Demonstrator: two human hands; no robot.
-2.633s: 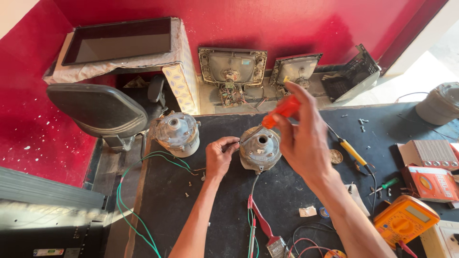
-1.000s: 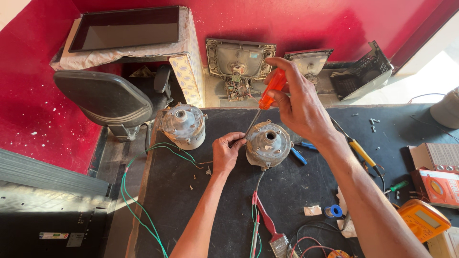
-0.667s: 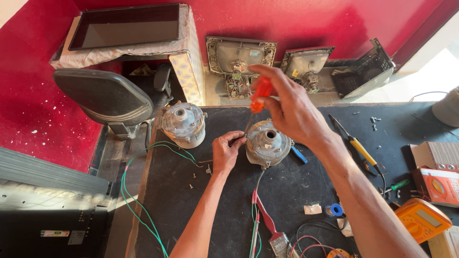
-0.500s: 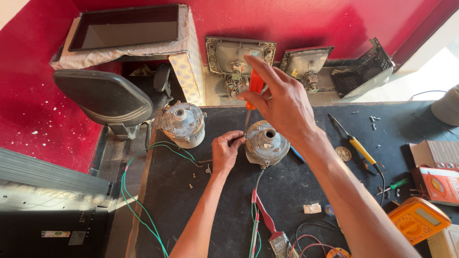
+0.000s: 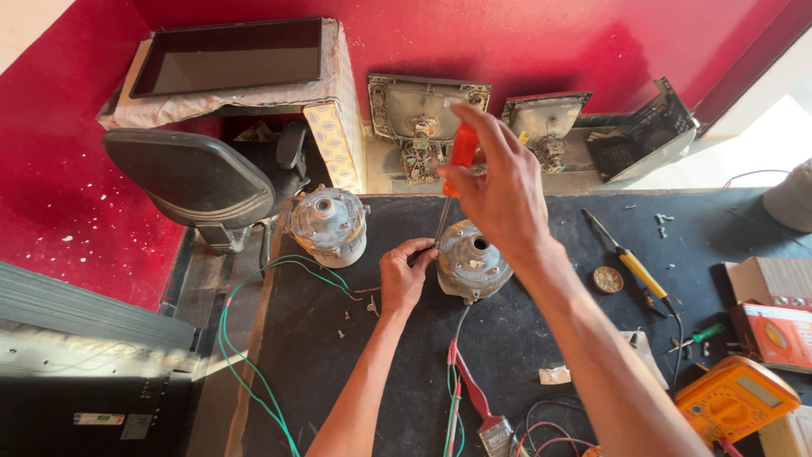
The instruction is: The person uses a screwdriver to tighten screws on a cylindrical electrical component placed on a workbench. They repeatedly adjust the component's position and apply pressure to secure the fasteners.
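Near the bench's (image 5: 338, 372) left edge, green wires (image 5: 245, 372) loop off the dark matte top beside a dull, ribbed metal motor (image 5: 328, 224). At centre, the left hand (image 5: 404, 275) curls against a second domed grey motor (image 5: 471, 261), fingertips pinched at its rim where the screwdriver tip meets it; what they pinch is too small to make out. Above, the right hand (image 5: 499, 190) grips a screwdriver (image 5: 452, 182) by its orange plastic handle, the slim steel shaft angling down. Further right lie a yellow-handled tool (image 5: 630, 264) and, at the bench's right corner, an orange multimeter (image 5: 734, 399), cut off by the frame.
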